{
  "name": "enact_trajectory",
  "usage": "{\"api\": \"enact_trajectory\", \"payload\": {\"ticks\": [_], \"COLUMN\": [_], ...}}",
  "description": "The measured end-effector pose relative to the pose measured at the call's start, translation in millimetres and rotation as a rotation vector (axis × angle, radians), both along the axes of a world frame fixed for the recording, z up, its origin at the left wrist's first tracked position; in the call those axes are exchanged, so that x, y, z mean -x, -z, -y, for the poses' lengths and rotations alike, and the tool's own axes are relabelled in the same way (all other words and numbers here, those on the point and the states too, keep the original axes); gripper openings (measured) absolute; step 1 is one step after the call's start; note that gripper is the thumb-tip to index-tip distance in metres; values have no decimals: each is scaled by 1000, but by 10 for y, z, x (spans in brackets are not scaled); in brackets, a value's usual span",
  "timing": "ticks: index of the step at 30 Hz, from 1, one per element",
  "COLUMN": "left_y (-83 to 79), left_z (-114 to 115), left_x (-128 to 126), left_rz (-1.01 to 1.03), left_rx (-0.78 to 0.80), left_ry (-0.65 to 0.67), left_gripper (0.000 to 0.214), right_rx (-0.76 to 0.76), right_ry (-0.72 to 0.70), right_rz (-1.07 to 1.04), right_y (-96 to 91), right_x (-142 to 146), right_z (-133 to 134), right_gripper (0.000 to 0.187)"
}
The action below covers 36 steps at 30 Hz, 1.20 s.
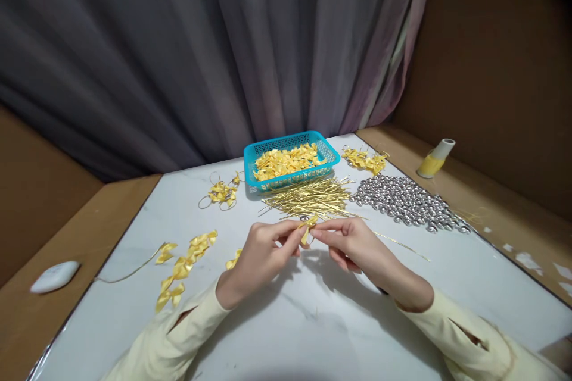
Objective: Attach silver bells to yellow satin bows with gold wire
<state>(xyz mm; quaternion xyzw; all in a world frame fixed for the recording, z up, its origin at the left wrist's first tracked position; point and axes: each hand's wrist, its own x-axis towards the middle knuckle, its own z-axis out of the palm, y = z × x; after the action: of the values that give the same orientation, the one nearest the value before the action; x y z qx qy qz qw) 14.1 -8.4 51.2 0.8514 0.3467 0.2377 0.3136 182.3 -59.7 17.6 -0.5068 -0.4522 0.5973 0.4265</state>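
One small, folded yellow bow (308, 228) between left hand (264, 252) and right hand (351, 243)

No readable txt, labels, nos. or signs on anything in view.

Yellow bow (309, 223) partly behind left hand (263, 250)

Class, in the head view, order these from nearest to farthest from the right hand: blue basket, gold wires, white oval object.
1. gold wires, just beyond the right hand.
2. blue basket, behind the wires.
3. white oval object, far left on the wood.
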Motion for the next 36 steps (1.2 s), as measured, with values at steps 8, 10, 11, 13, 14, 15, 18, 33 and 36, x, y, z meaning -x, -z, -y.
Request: {"api": "enact_trajectory", "payload": {"ticks": [8,10,11,13,14,15,18,33,36], "left_y": [79,88,90,86,81,75,55,72,87], "left_z": [2,-11,-18,-31,-37,-42,-57,-106,-111], "left_x": [5,7,9,11,12,13,18,31,32], "left_rz": [-66,-65,-61,-46,-39,-32,-23,-48,-65], "left_rx": [-79,-101,-114,-131,-135,-135,-128,-26,-22], "left_ry": [3,6,4,2,2,2,-13,13,18], "left_gripper": [24,23,23,22,23,23,24,28,29], "right_rx": [76,85,84,81,87,96,138,-335,-371], "right_ry": [-35,-7,-7,-63,-114,-169,-287,-26,31], "right_rz": [-98,-131,-159,-239,-288,-335,-422,324,448], "right_y": [74,80,76,57,42,25,-32,-132,-73], "right_x": [58,51,42,13,-6,-28,-106,-342,-357], "right_z": [-13,-18,-21,-28,-32,-34,-28,-32,-54], "right_gripper": [22,19,18,16,16,15,14,25,26]}}
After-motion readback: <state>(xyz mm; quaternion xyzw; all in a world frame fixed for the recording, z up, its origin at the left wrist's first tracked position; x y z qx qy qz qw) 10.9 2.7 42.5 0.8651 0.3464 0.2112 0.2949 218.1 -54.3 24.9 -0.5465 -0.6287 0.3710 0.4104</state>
